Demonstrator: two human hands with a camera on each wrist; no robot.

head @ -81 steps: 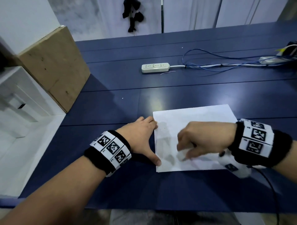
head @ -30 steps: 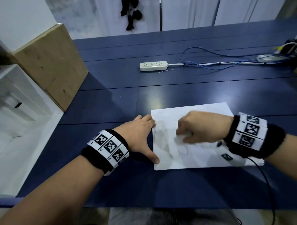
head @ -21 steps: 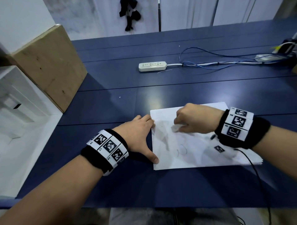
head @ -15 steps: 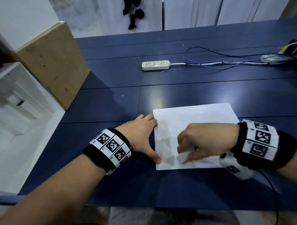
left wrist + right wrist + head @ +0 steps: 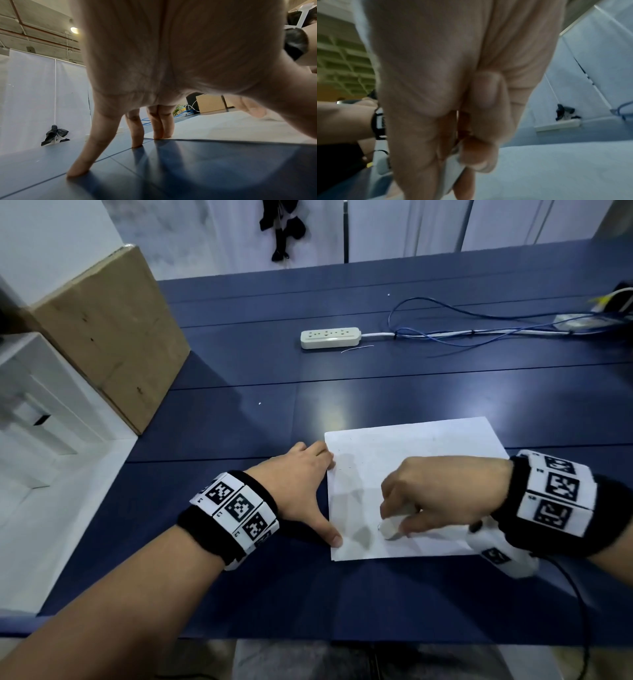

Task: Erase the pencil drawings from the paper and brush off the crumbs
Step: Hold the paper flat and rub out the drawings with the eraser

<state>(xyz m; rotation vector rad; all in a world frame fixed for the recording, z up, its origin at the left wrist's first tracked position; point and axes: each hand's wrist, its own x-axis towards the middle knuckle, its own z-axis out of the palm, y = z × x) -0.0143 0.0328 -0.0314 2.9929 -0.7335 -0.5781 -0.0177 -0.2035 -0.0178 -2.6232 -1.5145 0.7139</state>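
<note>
A white sheet of paper (image 5: 411, 460) lies on the dark blue table (image 5: 239, 392). My right hand (image 5: 442, 494) pinches a white eraser (image 5: 390, 529) and holds it against the sheet near its front left corner. The right wrist view shows the eraser (image 5: 452, 175) between thumb and fingers over the paper (image 5: 556, 169). My left hand (image 5: 301, 484) lies spread at the sheet's left edge, its thumb and fingertips (image 5: 163, 134) on that edge. No pencil lines show clearly; those under the right hand are hidden.
A white power strip (image 5: 330, 337) with blue and white cables (image 5: 479, 332) lies at the back of the table. A cardboard box (image 5: 109, 333) stands at the left, beside a white shelf unit (image 5: 37, 419). The table's front edge runs just below my forearms.
My right hand rubbed the eraser up toward the sheet's far left part, then came back to the front left corner, where it is now. The left hand has kept its place.
</note>
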